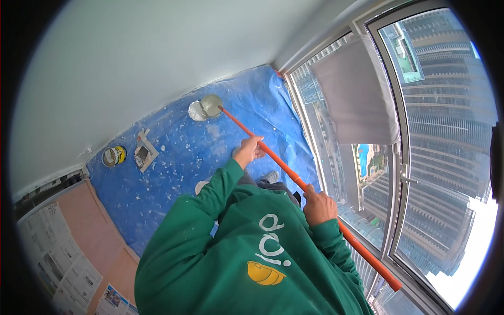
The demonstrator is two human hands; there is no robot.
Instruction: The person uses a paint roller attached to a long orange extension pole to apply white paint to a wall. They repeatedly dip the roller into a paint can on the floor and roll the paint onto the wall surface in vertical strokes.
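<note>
A long orange pole (pixel 286 169) runs slantwise across my front, its thick lower end out to the right. My right hand (pixel 320 206) is closed round its middle. Farther up, my left hand (pixel 249 150) wraps the pole with its fingers partly hidden behind it. The pole's thin far end reaches a round, pale grey-green bucket (pixel 212 100) on the floor. Whatever tool is on that end cannot be made out. Touching the bucket's left side is a whitish round lid or tub (pixel 197 112).
Blue plastic sheeting (pixel 178 142), spotted white, covers the floor. A yellow-and-black can (pixel 114 156) and a pale angular piece (pixel 147 152) lie near the left wall. Newspaper (pixel 68 262) covers a surface at lower left. Tall windows (pixel 401 173) with a grey cloth (pixel 357 94) line the right.
</note>
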